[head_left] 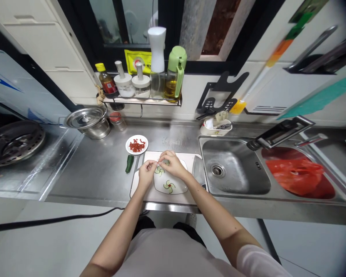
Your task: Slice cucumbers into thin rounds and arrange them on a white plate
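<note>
Over a white squarish plate (179, 181) with a dark rim, my left hand (146, 173) and my right hand (173, 164) meet fingertip to fingertip. Both are closed in a pinch, and a tiny red piece shows between them. On the plate, thin green-edged slices form a pinwheel (169, 187) with a red centre. A second pinwheel (159, 171) lies beside my fingers, and more slices are partly hidden behind my right hand. The plate rests on a pale cutting board (138, 192). A knife (198, 170) with a broad blade lies along the board's right side.
Left of the board are a piece of cucumber (129, 164) and a small white plate (127, 146) of red pieces (137, 146). A lidded steel pot (94, 125) stands farther left. Bottles fill the wall shelf (144, 100). To the right is a sink (233, 181) with a red bag (295, 177).
</note>
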A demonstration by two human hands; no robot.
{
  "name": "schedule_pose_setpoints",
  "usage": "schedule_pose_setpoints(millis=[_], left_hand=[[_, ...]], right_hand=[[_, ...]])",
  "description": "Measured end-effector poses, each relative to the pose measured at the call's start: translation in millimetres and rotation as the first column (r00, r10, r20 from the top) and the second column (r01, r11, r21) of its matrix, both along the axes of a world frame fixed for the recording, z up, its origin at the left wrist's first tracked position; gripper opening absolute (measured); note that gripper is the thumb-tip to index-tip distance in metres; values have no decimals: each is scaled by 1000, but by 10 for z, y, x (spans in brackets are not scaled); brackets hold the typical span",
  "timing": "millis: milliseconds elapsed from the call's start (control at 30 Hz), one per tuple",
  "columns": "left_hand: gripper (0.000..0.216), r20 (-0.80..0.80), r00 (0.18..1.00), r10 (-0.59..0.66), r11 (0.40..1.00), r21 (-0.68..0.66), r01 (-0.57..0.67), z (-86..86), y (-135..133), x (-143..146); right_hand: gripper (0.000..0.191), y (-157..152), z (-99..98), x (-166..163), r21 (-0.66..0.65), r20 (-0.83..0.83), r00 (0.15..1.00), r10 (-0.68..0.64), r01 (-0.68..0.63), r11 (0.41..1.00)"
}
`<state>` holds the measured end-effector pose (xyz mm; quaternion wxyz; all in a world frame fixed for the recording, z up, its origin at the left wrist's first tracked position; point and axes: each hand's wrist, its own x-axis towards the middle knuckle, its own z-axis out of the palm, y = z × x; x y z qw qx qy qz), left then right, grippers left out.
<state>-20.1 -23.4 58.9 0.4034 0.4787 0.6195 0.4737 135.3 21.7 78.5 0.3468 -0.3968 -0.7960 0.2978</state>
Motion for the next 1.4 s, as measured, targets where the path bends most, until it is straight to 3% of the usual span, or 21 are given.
schedule_pose_setpoints(millis=[233, 433, 700, 867, 1400], left_hand=[[23, -91, 996, -3, 1000, 0, 3, -149, -24, -21], [22, -287, 955, 79, 996, -10, -85, -289, -48, -88], [16, -526, 850, -15, 994, -97, -42, -324, -41, -45], [15, -592, 801, -86, 986, -169, -18, -348, -41, -13], [13, -649, 742, -165, 976, -218, 27, -425, -29, 39]], right_hand=[[8, -15, -93, -12, -17, 52, 999, -7, 8, 1000], [9, -96, -391, 39, -49, 208, 970, -125, 138, 989], [13, -177, -694, -2, -51, 351, 930, -114, 141, 989], [15, -188, -759, -28, -38, 377, 920, -108, 132, 991], [17, -182, -844, -57, -20, 378, 919, -108, 125, 992]])
